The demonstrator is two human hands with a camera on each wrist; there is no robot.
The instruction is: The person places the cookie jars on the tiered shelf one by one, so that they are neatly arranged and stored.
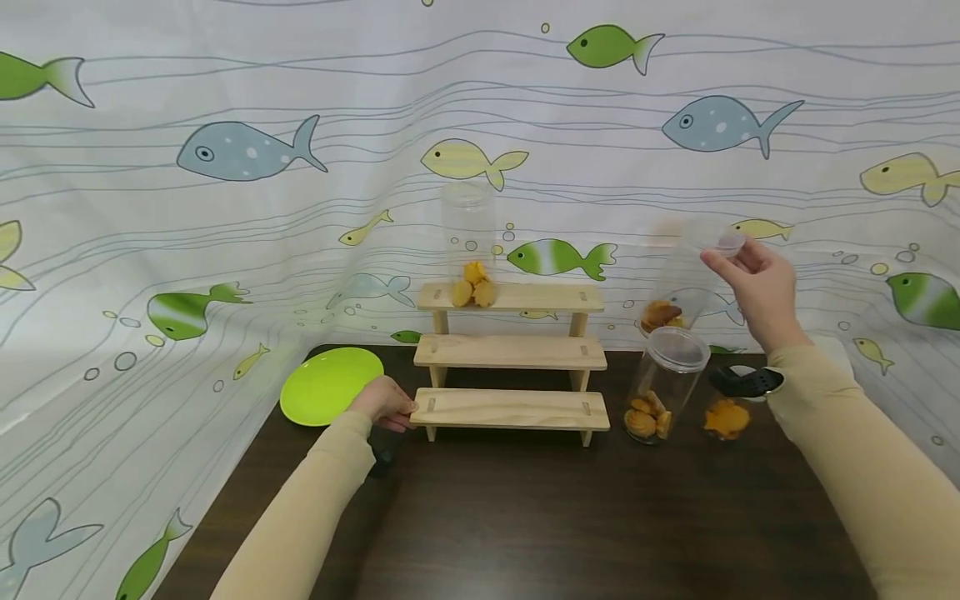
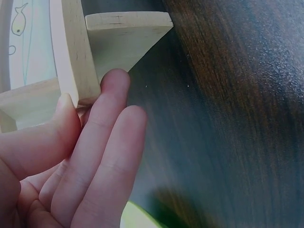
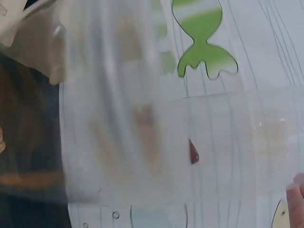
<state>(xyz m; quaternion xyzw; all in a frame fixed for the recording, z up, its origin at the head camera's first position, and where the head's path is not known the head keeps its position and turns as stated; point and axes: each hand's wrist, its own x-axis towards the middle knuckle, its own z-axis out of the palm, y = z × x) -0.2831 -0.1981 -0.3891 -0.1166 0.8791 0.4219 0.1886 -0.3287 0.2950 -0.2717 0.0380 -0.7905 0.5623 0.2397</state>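
My left hand pinches the left end of the lowest board of a three-step wooden stand. In the left wrist view, the thumb lies on one face of the board and fingers reach past its other side. My right hand grips a clear jar near its lid; the jar is tilted, with biscuits at its bottom. A second jar of biscuits stands just in front. Another clear jar with biscuits stands on the top step. The right wrist view shows clear plastic, mostly blurred.
More biscuits, apparently in a container partly hidden by my right wrist, are at the right. A lime-green plate lies left of the stand on the dark wood table. A fish-print sheet hangs behind and at the sides.
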